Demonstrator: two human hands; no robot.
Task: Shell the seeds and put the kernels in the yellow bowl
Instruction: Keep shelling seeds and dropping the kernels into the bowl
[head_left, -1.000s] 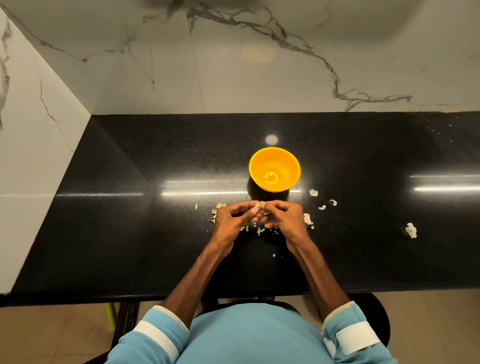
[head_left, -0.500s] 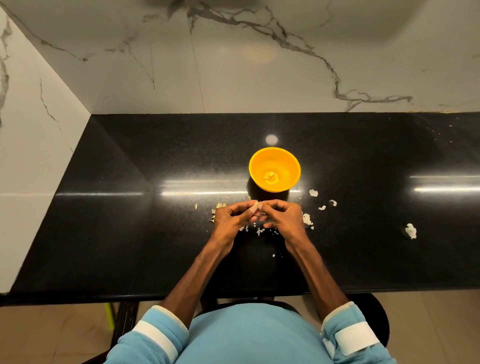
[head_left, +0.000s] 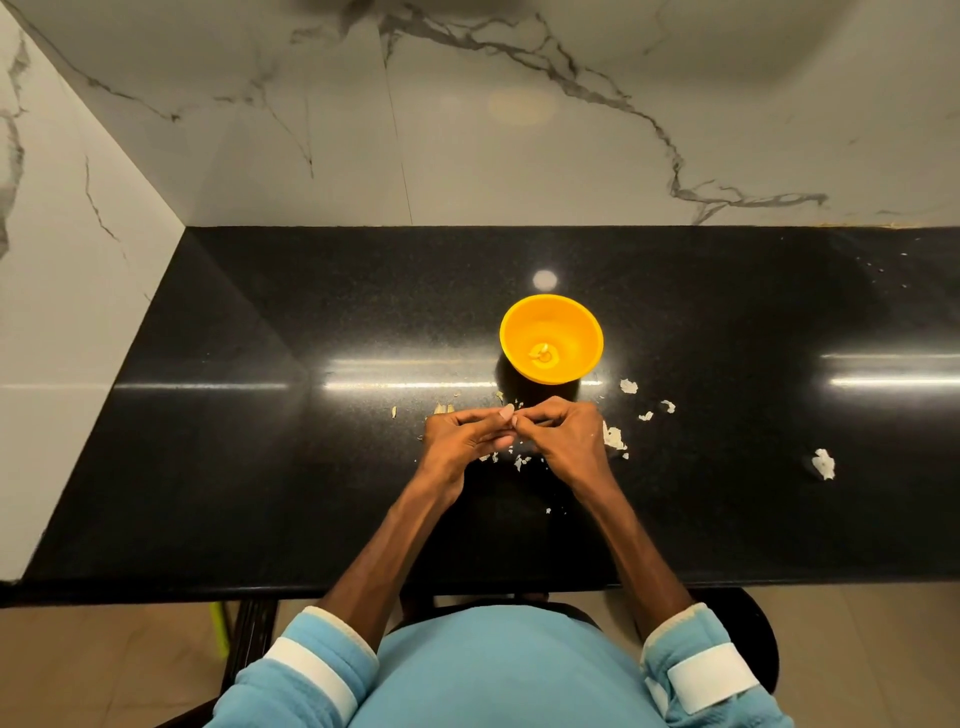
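The yellow bowl (head_left: 519, 319) stands on the black counter (head_left: 291, 467) just beyond my hands, with a few pale kernels (head_left: 543, 354) at its bottom. My left hand (head_left: 461, 435) and my right hand (head_left: 567, 435) meet fingertip to fingertip a little in front of the bowl. Their fingers are curled and pinch a small seed between them. The seed is almost wholly hidden by the fingertips.
Pale shell scraps (head_left: 614, 439) lie scattered around and under my hands, more to the right of the bowl (head_left: 628, 385), and one larger piece (head_left: 824, 463) lies far right. Marble walls close the counter at the back and left. A dark stool (head_left: 748, 618) is below the counter edge.
The pale seed that showed above my fingertips is now covered by them. My hands have closed slightly together; the bowl and scraps are unmoved.
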